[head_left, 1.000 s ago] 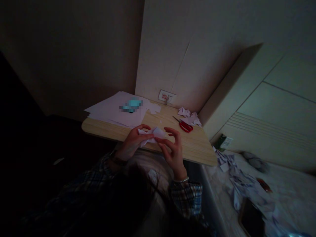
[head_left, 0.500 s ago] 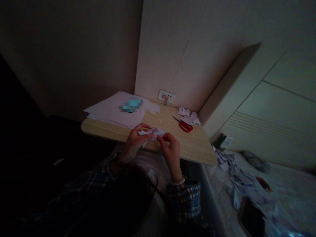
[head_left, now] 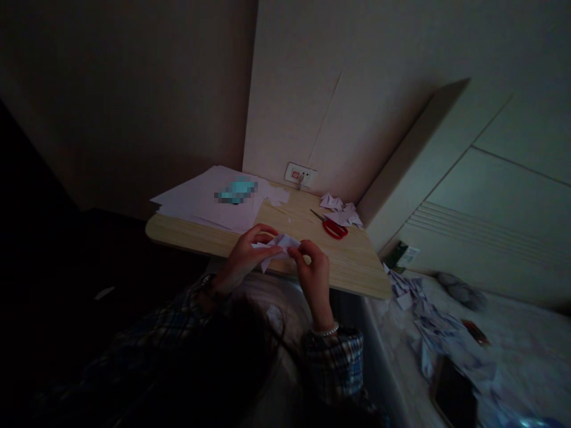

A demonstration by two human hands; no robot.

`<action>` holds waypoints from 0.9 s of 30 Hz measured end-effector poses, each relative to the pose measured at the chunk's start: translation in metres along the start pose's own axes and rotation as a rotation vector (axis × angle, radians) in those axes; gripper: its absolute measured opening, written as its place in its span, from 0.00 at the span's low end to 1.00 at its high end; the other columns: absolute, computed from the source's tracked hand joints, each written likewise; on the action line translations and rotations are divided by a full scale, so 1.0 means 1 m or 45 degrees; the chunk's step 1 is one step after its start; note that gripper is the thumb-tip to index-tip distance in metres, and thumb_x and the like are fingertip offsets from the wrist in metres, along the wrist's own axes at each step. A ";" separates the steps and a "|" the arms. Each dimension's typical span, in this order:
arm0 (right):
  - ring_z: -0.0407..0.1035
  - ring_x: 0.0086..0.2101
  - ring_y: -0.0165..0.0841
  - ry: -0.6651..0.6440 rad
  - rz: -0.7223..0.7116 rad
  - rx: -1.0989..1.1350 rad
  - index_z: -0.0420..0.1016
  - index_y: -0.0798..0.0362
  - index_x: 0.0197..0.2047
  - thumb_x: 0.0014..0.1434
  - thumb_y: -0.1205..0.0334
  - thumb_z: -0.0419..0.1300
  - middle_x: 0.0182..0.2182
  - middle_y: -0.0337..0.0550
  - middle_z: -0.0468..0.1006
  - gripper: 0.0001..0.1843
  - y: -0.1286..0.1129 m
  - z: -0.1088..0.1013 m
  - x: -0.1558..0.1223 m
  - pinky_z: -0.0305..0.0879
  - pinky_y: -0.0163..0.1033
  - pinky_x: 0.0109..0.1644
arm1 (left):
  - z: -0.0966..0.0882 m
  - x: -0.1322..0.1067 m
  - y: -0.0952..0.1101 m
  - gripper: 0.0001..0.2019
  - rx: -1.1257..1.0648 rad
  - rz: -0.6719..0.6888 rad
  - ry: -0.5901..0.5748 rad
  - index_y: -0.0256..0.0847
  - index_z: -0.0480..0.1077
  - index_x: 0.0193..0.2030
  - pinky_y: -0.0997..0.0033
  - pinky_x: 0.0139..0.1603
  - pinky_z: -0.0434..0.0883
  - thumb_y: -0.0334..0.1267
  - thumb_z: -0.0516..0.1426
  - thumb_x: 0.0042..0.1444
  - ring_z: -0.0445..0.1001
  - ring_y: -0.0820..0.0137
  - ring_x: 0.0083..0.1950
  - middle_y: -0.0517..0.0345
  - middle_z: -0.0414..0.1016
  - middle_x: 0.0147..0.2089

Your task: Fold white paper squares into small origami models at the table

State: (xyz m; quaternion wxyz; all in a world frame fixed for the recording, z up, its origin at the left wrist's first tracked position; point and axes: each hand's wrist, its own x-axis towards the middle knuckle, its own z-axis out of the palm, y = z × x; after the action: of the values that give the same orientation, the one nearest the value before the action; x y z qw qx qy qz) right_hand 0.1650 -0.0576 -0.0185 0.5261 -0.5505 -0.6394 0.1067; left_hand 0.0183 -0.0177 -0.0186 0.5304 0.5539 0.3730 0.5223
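Observation:
Between my two hands is a piece of folded white paper (head_left: 284, 241), held over the near edge of the wooden table (head_left: 303, 214). My left hand (head_left: 250, 252) grips its left side, thumb laid along the front and fingers behind. On the right end, my right hand (head_left: 312, 267) pinches the paper between thumb and fingertips. One pointed corner of the paper hangs down below my left thumb. Red-handled scissors (head_left: 334, 229) lie on the table beyond my right hand, blades pointing toward the wall.
A stack of white sheets (head_left: 191, 199) with a blurred teal item (head_left: 238, 190) covers the table's left. Folded paper pieces (head_left: 341, 209) sit at the back right, below a wall socket (head_left: 300, 174). On the bed (head_left: 526, 339) are more folded papers (head_left: 441, 327) and a dark phone-like device (head_left: 455, 392).
Both hands have shifted slightly right and down with the paper. More of the paper's hanging point and its folded upper face now shows.

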 end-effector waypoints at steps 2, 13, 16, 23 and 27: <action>0.61 0.26 0.29 -0.021 0.023 0.030 0.66 0.52 0.24 0.58 0.60 0.57 0.22 0.35 0.67 0.12 -0.001 0.001 0.000 0.56 0.35 0.31 | -0.001 0.000 -0.002 0.19 0.004 -0.019 0.024 0.41 0.70 0.37 0.77 0.28 0.65 0.40 0.67 0.36 0.72 0.72 0.30 0.62 0.74 0.31; 0.65 0.26 0.30 -0.116 0.121 0.143 0.74 0.56 0.28 0.55 0.53 0.60 0.24 0.39 0.75 0.14 -0.001 0.007 0.000 0.59 0.34 0.32 | 0.000 0.000 -0.001 0.21 -0.099 -0.064 -0.015 0.41 0.70 0.39 0.79 0.25 0.63 0.41 0.67 0.36 0.71 0.75 0.26 0.65 0.72 0.27; 0.63 0.24 0.29 -0.117 0.105 0.125 0.72 0.55 0.24 0.57 0.56 0.57 0.20 0.38 0.72 0.14 -0.003 0.004 0.000 0.56 0.34 0.28 | 0.001 0.000 -0.001 0.21 -0.099 -0.064 0.014 0.40 0.70 0.39 0.79 0.26 0.62 0.39 0.68 0.35 0.70 0.75 0.26 0.65 0.72 0.27; 0.64 0.23 0.30 -0.171 0.141 0.127 0.71 0.54 0.25 0.57 0.57 0.55 0.20 0.39 0.72 0.14 -0.003 0.004 0.000 0.55 0.34 0.27 | 0.001 -0.002 -0.001 0.18 -0.045 -0.002 0.046 0.40 0.69 0.36 0.78 0.27 0.64 0.39 0.67 0.36 0.70 0.74 0.27 0.65 0.72 0.27; 0.65 0.24 0.31 -0.148 0.172 0.100 0.72 0.55 0.27 0.56 0.53 0.57 0.22 0.40 0.73 0.14 -0.003 0.005 0.001 0.56 0.35 0.28 | 0.002 -0.001 0.001 0.19 -0.043 -0.032 0.024 0.40 0.70 0.37 0.78 0.26 0.64 0.39 0.67 0.36 0.70 0.75 0.26 0.65 0.72 0.27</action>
State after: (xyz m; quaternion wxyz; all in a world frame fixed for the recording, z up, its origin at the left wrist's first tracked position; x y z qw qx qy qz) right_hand 0.1597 -0.0561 -0.0181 0.5010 -0.5640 -0.6257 0.1987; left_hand 0.0198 -0.0195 -0.0181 0.5427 0.5352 0.3758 0.5270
